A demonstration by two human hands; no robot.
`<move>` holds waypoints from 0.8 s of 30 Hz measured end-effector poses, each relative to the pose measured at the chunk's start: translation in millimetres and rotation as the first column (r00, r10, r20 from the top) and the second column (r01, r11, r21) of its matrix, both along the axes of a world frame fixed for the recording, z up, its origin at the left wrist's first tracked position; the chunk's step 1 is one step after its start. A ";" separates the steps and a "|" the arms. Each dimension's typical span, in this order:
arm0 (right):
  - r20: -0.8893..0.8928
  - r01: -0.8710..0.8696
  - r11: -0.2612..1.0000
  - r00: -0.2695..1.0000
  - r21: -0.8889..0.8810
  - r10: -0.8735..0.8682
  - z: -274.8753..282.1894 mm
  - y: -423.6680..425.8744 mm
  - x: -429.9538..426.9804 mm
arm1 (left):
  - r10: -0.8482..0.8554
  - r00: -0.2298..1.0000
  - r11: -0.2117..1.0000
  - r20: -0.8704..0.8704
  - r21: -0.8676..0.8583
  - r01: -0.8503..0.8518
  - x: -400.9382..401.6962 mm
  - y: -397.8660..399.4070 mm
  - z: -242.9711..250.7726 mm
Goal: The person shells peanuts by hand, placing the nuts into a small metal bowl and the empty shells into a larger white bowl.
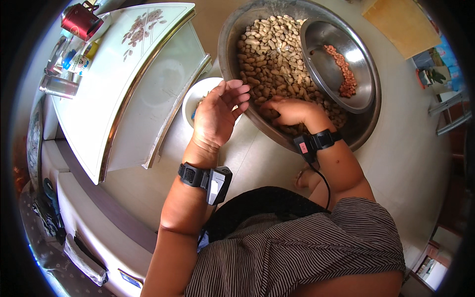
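Observation:
A large metal basin [229,59] holds many unshelled peanuts [274,63]. A smaller metal bowl [323,33] sits tilted at the basin's right side, with a band of shelled reddish peanuts [343,70] in it. My right hand [291,110] reaches down among the unshelled peanuts near the basin's near side, its fingertips partly hidden; whether it grips any cannot be told. My left hand [222,111] is raised by the basin's left rim, palm up, fingers apart and slightly curled, with nothing seen in it. Behind it, partly covered, stands a white bucket [188,98] with some scraps inside.
To the left is a white glass-topped table [107,81] with a red kettle [81,20], a metal canister [59,86] and a jar [78,64]. A pale sofa [92,222] lies at lower left. A cardboard box [400,26] and a metal-framed stool [451,111] are at right.

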State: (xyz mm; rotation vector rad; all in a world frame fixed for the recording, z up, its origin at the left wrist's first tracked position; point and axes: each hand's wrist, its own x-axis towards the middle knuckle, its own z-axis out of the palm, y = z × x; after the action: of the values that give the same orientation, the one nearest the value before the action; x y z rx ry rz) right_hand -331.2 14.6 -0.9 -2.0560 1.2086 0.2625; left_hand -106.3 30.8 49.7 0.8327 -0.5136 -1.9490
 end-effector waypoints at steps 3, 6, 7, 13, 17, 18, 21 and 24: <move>0.064 -0.012 1.000 0.998 0.003 0.012 -0.9 -1.2 -3.0 | -0.001 1.000 1.000 -0.012 -0.004 0.001 0.6 0.2 0.6; 0.064 -0.014 0.998 0.998 0.068 0.010 -0.1 -4.5 -0.4 | -0.009 1.000 1.000 -0.022 -0.007 0.009 0.6 -0.6 -0.6; 0.064 -0.014 0.998 0.998 0.068 0.009 -2.1 -5.0 -1.3 | -0.011 1.000 1.000 -0.023 -0.006 0.010 0.3 -0.6 -0.4; 0.094 -0.001 0.999 0.996 0.039 -0.003 -3.5 -2.3 -1.3 | -0.025 0.999 1.000 -0.025 -0.014 0.025 -1.0 1.5 -0.4; 0.214 -0.020 0.998 0.977 0.066 0.005 -8.5 -2.3 -6.2 | -0.025 1.000 0.999 -0.016 -0.026 0.024 -2.6 1.1 1.9; 0.253 -0.009 0.994 0.967 0.108 -0.018 -9.5 -2.2 -7.7 | -0.025 1.000 0.999 -0.017 -0.025 0.025 -3.5 0.9 1.9; 0.280 -0.008 0.994 0.960 0.112 -0.024 -11.0 -0.2 -10.7 | -0.037 0.999 0.999 -0.034 -0.027 0.036 -6.5 0.1 1.6; 0.269 0.002 0.994 0.963 0.110 -0.032 -5.5 1.8 -11.0 | -0.046 0.998 0.999 -0.041 -0.025 0.045 -9.1 -0.6 1.7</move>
State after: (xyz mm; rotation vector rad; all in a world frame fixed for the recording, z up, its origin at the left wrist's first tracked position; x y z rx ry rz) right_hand -342.2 16.4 -6.4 -1.9143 1.0209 0.0352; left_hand -115.4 30.2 51.3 0.7700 -0.5343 -1.9937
